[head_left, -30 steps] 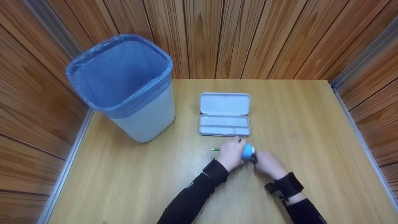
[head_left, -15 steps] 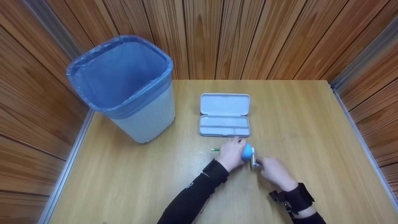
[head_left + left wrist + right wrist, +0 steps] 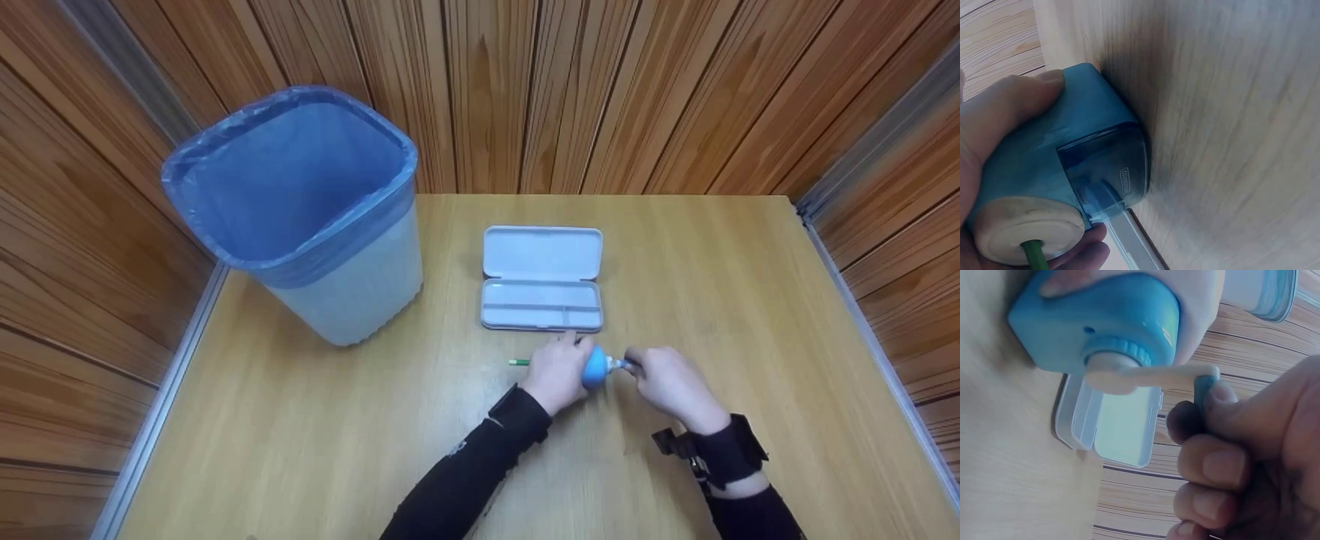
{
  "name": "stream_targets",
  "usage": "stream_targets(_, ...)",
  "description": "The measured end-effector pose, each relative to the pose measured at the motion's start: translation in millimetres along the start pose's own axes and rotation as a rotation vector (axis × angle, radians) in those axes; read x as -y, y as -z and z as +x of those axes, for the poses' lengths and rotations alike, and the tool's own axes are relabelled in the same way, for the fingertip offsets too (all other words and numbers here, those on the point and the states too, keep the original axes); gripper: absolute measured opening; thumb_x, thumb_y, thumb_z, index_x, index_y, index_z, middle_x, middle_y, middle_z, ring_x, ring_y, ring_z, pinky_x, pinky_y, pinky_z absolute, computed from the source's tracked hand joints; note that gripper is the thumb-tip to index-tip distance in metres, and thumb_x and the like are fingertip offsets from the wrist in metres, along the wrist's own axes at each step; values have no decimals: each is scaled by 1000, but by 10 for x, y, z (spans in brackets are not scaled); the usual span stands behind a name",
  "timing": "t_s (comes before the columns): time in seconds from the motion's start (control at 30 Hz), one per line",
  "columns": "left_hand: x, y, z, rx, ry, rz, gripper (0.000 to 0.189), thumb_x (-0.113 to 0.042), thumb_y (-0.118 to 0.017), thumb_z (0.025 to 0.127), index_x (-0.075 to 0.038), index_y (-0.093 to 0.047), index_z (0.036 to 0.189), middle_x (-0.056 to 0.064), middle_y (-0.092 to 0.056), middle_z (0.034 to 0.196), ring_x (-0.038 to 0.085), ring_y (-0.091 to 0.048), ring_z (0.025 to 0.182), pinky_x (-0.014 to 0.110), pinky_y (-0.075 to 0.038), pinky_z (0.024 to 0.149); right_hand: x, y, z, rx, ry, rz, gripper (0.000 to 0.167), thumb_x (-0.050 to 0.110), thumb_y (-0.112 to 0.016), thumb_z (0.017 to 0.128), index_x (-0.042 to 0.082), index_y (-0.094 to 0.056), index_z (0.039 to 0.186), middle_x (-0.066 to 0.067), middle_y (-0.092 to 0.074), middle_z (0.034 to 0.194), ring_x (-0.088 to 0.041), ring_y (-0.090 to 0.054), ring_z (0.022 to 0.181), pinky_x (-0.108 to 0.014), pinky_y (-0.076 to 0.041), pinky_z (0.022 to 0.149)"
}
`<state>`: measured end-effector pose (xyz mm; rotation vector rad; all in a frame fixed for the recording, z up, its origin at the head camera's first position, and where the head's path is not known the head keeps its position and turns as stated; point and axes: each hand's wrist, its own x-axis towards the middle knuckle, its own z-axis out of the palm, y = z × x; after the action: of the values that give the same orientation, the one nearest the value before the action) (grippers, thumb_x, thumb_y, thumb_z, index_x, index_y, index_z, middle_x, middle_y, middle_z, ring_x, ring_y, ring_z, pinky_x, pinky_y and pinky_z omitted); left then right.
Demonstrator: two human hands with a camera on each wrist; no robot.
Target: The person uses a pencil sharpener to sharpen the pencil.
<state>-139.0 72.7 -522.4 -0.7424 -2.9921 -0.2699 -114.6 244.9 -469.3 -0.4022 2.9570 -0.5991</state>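
A blue crank pencil sharpener (image 3: 595, 366) rests on the table, and my left hand (image 3: 556, 372) grips its body from the left. In the left wrist view a dark clear shavings drawer (image 3: 1109, 169) shows on its side. A green pencil (image 3: 519, 362) sticks out of the round white front, its inserted end hidden inside. With thumb and fingers my right hand (image 3: 667, 384) pinches the knob of the white crank (image 3: 1171, 375) at the sharpener's other end. Just behind the hands lies an opened pale pencil case (image 3: 541, 306), its divided tray facing up.
A tall bin (image 3: 360, 277) lined with a blue bag stands at the back left of the wooden table (image 3: 750, 315). Wood-panelled walls (image 3: 495, 90) close off the back and both sides, with metal strips along the table's sides.
My right hand has turned the crank, moving down and right, then back up level with the sharpener. The left hand, sharpener and pencil stay in place.
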Motion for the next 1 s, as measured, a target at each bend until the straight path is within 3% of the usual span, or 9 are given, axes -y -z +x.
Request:
stream_targets(0.4, 3, -2, 3, 0, 0, 1, 66, -42, -90, 65, -19, -59, 119, 2, -66, 113, 18, -66, 94, 29, -57, 67, -57, 48, 301, 41, -20, 31, 9, 2, -60, 91, -1, -68, 88, -13, -68, 76, -19, -54, 62, -34, -46, 58)
stream_targets(0.53, 0, -5, -1, -9, -4, -1, 67, -43, -90, 64, -19, -60, 119, 2, -67, 113, 18, -66, 95, 29, -57, 68, -104, 19, 407, 82, -60, 56, 12, 2, -57, 92, -2, -68, 93, -14, -68, 79, -20, -54, 64, -33, -46, 59)
stream_targets(0.7, -4, -14, -13, -27, -1, -7, 68, -42, -92, 62, -19, -59, 117, 2, -67, 111, 19, -66, 93, 31, -57, 65, -177, -74, 522, 74, -79, 43, 12, 4, -57, 91, -1, -67, 87, -12, -63, 75, -22, -52, 66, -32, -42, 59)
stream_targets(1.0, -3, 8, -9, 4, 5, -20, 68, -41, -90, 65, -19, -59, 122, 2, -66, 113, 19, -65, 94, 30, -57, 66, -270, -236, 630, 130, -120, 43, 11, 6, -57, 91, 2, -65, 83, -11, -60, 74, -23, -52, 66, -32, -40, 58)
